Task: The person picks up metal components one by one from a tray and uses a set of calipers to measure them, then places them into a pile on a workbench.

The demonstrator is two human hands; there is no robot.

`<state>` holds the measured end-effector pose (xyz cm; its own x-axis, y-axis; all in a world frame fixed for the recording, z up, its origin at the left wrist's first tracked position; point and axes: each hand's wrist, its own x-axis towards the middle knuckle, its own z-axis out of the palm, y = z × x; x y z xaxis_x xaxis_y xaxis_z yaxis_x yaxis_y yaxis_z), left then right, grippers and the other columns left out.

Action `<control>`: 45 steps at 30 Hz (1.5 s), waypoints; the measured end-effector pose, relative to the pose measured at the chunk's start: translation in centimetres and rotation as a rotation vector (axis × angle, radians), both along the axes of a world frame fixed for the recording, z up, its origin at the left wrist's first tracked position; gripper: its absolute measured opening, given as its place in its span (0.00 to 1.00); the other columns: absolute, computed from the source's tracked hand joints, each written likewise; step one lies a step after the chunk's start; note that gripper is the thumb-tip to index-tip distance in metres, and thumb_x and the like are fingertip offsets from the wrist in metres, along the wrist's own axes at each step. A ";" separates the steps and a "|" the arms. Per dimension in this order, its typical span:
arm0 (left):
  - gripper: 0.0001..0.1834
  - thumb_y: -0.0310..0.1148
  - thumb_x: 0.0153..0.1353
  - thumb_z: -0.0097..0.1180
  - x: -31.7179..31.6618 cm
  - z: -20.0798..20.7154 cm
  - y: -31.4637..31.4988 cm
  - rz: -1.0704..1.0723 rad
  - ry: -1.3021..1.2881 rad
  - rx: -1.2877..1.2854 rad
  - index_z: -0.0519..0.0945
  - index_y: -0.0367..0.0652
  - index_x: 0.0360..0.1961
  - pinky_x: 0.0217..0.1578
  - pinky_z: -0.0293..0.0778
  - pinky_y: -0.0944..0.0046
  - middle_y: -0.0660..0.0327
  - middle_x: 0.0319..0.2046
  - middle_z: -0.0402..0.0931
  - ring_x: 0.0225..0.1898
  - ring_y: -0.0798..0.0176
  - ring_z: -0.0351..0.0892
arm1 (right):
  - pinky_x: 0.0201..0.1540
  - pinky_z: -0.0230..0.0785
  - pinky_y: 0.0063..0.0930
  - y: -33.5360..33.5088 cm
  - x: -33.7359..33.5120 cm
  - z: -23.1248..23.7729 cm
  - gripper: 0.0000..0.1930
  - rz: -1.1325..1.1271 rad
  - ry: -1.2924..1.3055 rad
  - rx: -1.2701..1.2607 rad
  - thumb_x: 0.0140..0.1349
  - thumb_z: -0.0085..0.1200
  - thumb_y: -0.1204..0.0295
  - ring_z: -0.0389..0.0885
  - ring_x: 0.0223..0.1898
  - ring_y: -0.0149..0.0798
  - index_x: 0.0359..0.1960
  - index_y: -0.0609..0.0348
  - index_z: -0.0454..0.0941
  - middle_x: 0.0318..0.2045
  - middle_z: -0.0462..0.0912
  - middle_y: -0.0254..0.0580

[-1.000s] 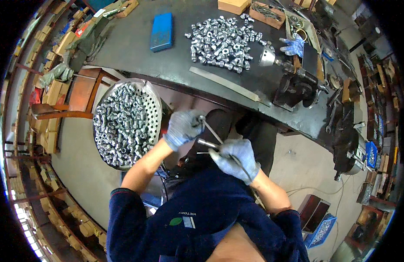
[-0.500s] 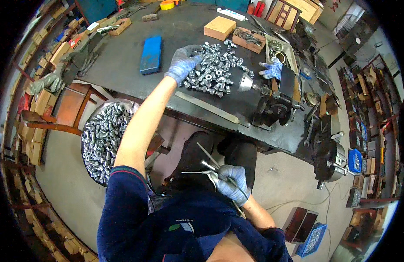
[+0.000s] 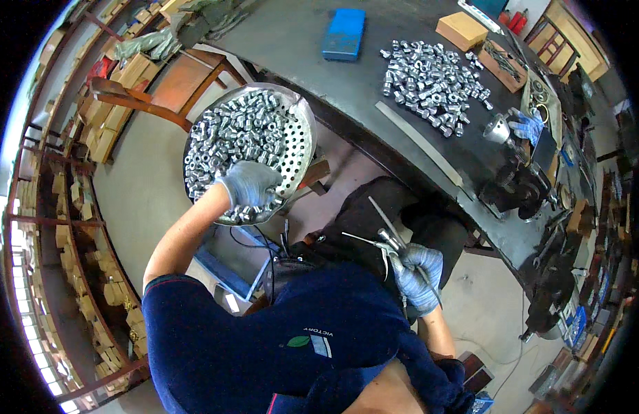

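My left hand (image 3: 250,185), in a grey-blue glove, is down in a round perforated metal basin (image 3: 300,155) at the left. Shiny metal fittings (image 3: 240,127) with hex sides fill most of this basin. The fingers curl downward, partly hidden under the hand; a fitting shows by the fingertips, and whether it is gripped I cannot make out. Over my lap, my right hand (image 3: 419,276), gloved too, is closed round slim metal rods (image 3: 387,219), one thick and tapered, one thin with a pointed tip. A small shiny cylindrical piece shows among them above the fingers.
On the dark workbench (image 3: 292,41) lie a heap of similar fittings (image 3: 430,83), a blue box (image 3: 343,34), a flat metal bar (image 3: 419,143) and a wooden block (image 3: 461,30). A chuck machine (image 3: 499,130) with a glove stands at the right. A wooden chair (image 3: 174,86) is beyond the basin.
My left hand has left the heap on the bench and come down into the basin. The view has swung left. My right hand keeps its hold on the rods.
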<state>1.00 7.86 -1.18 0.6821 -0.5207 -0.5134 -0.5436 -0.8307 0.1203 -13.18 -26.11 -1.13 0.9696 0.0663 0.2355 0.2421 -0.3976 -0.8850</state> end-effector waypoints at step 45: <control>0.16 0.34 0.59 0.57 -1.8 2.5 -12.2 0.227 0.620 -0.949 0.77 0.33 0.45 0.31 0.74 0.70 0.56 0.34 0.79 0.27 0.68 0.79 | 0.16 0.61 0.36 0.7 2.0 0.9 0.18 -0.008 -0.222 -0.432 0.47 0.64 0.60 0.71 0.13 0.44 0.09 0.51 0.70 0.09 0.68 0.42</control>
<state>-0.83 -4.32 1.33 0.5771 -0.7739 -0.2607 -0.0226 -0.3343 0.9422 -11.16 -25.37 -0.19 0.8999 0.1966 0.3892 0.4021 -0.7196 -0.5662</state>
